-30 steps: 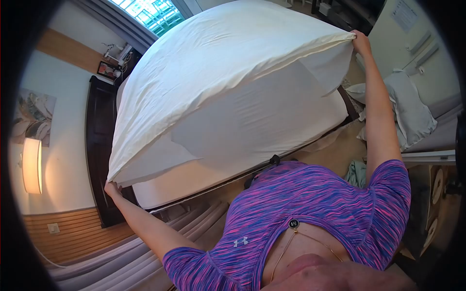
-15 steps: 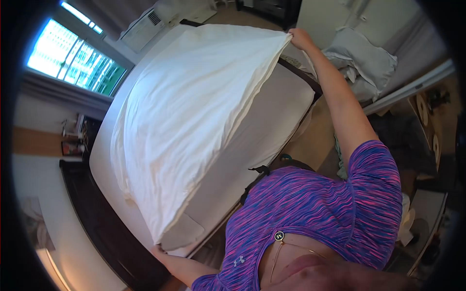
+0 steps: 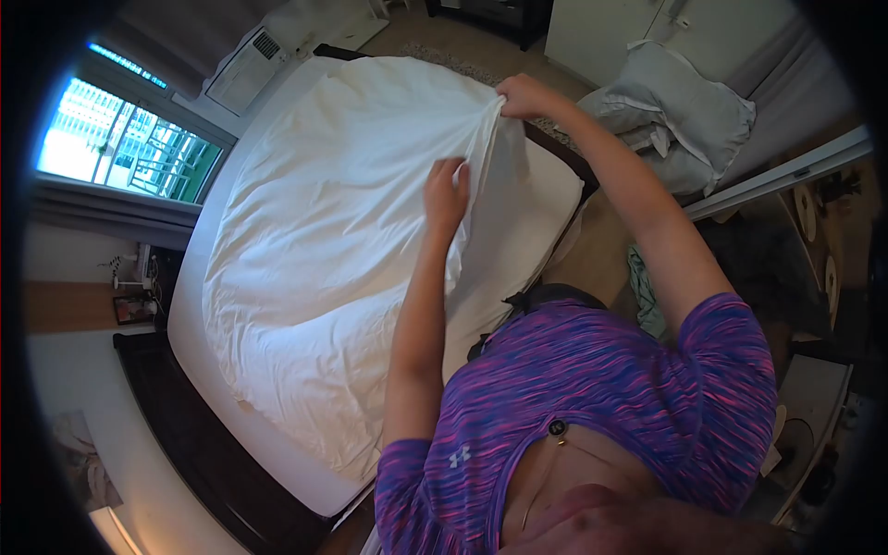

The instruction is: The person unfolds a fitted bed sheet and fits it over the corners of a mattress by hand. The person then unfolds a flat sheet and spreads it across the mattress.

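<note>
A large white sheet point(image 3: 324, 194) lies bunched and wrinkled across the bed's mattress point(image 3: 518, 213). My right hand point(image 3: 529, 97) is closed on the sheet's edge near the far right side, pulling the cloth up into a raised fold. Over the sheet, close to its right edge, is my left hand point(image 3: 447, 190), its fingers slightly curled and apart from the thumb, with no cloth visibly gripped. The sheet's near left part rests loosely on the mattress, and my left forearm hides some of its edge.
A dark headboard point(image 3: 203, 435) runs along the left. Grey pillows point(image 3: 680, 116) are piled at the right, beside a white cabinet point(image 3: 606, 42). A window point(image 3: 129, 139) and an air conditioner point(image 3: 245, 69) are at the upper left. Green cloth point(image 3: 645, 291) lies on the floor.
My left hand has let go of the sheet's near left corner and moved up and right toward my right hand. The stretched sheet has dropped. My right hand has shifted slightly left, still gripping.
</note>
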The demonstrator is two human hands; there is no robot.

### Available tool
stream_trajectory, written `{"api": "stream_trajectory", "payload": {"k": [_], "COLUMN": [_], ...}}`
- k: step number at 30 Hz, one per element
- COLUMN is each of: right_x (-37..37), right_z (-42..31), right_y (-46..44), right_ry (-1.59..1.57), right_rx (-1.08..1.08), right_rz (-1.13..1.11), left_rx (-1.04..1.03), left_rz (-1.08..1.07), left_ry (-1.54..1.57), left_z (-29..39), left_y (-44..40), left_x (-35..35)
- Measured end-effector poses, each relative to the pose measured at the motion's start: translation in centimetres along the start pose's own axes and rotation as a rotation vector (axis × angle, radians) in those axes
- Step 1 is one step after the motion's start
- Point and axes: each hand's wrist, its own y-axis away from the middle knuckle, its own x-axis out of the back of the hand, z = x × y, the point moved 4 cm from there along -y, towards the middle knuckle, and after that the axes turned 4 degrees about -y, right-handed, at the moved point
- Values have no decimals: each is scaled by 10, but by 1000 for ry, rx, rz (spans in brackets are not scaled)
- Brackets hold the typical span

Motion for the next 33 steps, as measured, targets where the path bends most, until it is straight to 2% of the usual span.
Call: {"api": "stream_trajectory", "payload": {"k": [2, 4, 5, 7, 8, 9, 11, 12, 16, 18, 19, 21, 22, 24, 26, 28, 31, 33], "right_x": [-6, -9, -9, -8, -9, -10, -20, -24, -31, -43, -52, -71, -73, -81, -79, -82, -87, -87], "right_z": [9, 17, 20, 30, 35, 37, 51, 56, 55, 44, 40, 34, 36, 41, 41, 42, 44, 48], "right_y": [-3, -3, -3, -1, -1, -3, -9, -12, -7, 11, 15, 18, 20, 23, 25, 28, 24, 23], "right_ry": [-22, -44, -85, -135, -138, -140, -178, -208, -308, -1110, -1110, -1247, -1316, -1438, -1558, -1529, -1495, -1566], "right_rx": [25, 41, 20, -1, -1, 3, 24, 40, -13, -483, -480, -217, -233, -301, -376, -599, -480, -466], "right_rz": [4, 3, -34, -78, -89, -102, -78, -42, 27, -248, -250, -59, 43, 55, 65, -126, 2, 53], "left_rx": [-26, -4, -5, 68, 214, 226, 444, 467, 517, 404, 406, 416, 417, 565, 609, 653, 661, 753], "left_rz": [10, 79, 66, 15, -92, -93, -243, -239, -235, -222, -219, -204, -203, -156, -170, -186, -205, -157], "left_ry": [-17, -218, -217, -29, 27, 22, 322, 475, 421, 105, 104, 103, 103, 270, 362, 459, 476, 632], "left_z": [24, 36, 31, 12, 3, -2, -22, -27, -18, 0, 2, 5, 0, -18, -22, -22, -13, -6], "left_y": [-30, -47, -50, -55, -55, -57, -55, -55, -63, -69, -69, -69, -68, -62, -59, -57, -57, -56], "left_x": [-27, -42, -52, -61, -66, -65, -74, -79, -72, -60, -61, -62, -65, -69, -73, -77, -78, -75]}}
